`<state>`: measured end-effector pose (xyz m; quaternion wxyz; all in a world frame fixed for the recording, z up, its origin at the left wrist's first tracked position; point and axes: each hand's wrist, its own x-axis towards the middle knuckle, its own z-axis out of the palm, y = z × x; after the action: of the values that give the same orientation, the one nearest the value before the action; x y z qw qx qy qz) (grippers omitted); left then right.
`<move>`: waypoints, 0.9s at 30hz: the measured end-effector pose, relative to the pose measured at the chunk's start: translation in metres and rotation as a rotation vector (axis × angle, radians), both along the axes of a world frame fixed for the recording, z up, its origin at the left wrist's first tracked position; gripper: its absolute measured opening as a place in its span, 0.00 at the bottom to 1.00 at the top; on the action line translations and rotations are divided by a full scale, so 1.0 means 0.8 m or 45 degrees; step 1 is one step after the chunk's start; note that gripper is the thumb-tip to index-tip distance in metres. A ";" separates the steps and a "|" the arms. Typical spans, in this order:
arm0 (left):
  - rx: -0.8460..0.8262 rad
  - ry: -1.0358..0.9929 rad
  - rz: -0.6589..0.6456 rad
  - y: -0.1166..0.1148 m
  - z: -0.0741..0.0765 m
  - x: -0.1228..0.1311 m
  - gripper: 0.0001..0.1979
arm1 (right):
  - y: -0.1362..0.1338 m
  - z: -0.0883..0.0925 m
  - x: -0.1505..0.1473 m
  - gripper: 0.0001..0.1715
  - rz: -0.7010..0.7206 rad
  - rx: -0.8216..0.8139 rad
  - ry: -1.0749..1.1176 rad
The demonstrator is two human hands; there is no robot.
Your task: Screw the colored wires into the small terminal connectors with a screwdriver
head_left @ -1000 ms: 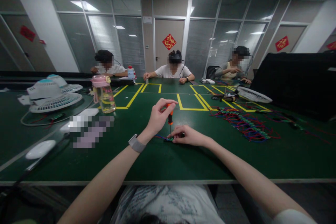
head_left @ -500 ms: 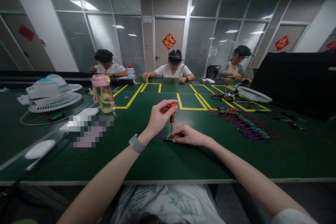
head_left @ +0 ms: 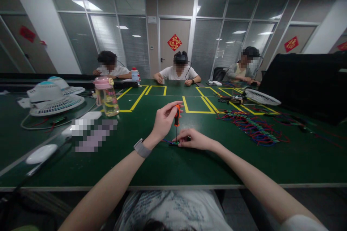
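My left hand (head_left: 166, 117) grips the orange-and-black handle of a screwdriver (head_left: 177, 117), which stands nearly upright. Its thin shaft runs down to a small green circuit board (head_left: 175, 143) on the table. Curled low over the board's right side is my right hand (head_left: 193, 139), its fingertips at the board and close to the screwdriver's tip. Red and blue wires (head_left: 166, 140) lead off the board to the left. My right fingers hide part of the board and the exact spot where the tip meets it.
Right of my hands lies a row of wired circuit boards (head_left: 252, 128). A pink-lidded bottle (head_left: 107, 95), white fans (head_left: 55, 101) and a white oval device (head_left: 41, 154) are on the left. Yellow tape (head_left: 199, 112) marks the green table (head_left: 206, 173). Three people sit across.
The fingers of my left hand have shifted slightly on the screwdriver handle, and the handle leans a little differently. My right hand and the board stay put. The middle person's hand moved right.
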<state>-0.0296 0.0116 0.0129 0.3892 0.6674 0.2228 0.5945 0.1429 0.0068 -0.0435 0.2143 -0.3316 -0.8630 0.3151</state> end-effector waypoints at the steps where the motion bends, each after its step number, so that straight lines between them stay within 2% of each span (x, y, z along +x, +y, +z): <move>1: 0.023 0.022 0.020 -0.001 0.000 0.000 0.14 | 0.000 0.000 0.000 0.17 -0.003 -0.002 0.000; 8: 0.181 0.117 0.151 -0.002 0.001 -0.002 0.07 | 0.000 0.000 0.000 0.17 -0.013 0.000 0.007; 12: 0.202 0.125 0.174 -0.001 0.003 -0.003 0.10 | 0.000 0.000 0.000 0.17 -0.006 0.003 0.014; 15: 0.180 0.114 0.121 0.000 0.003 -0.004 0.14 | -0.001 0.001 -0.001 0.18 -0.007 -0.009 0.010; 22: 0.111 0.068 -0.005 0.000 0.000 -0.003 0.13 | -0.001 0.002 -0.001 0.18 -0.003 0.005 0.006; 27: 0.181 0.106 0.097 0.002 -0.002 -0.002 0.11 | 0.001 -0.001 0.000 0.18 -0.002 0.014 0.003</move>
<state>-0.0315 0.0132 0.0112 0.3082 0.7085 0.2211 0.5951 0.1429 0.0079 -0.0445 0.2173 -0.3309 -0.8642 0.3106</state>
